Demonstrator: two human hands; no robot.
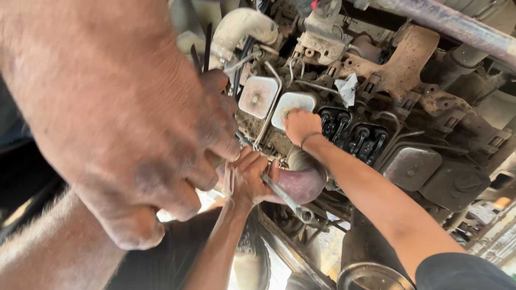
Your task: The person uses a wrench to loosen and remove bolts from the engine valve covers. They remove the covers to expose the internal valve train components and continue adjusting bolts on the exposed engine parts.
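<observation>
The left hand [134, 134] looms near and left, fingers curled in at the left edge of the engine [408, 70]. I cannot tell what they grip, if anything, and the right hand is out of view. Just right of it a co-worker's hand [246, 180] clasps a wrench [287, 200], and the co-worker's second hand [301, 126] rests on a pale cover [293, 102]. A steady brace, knuckles clear of the wrench's swing, seems best.

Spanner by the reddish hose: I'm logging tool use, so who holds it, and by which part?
A co-worker's hand grips the spanner by its upper shank end; the ring end below the hose sticks out free.
</observation>
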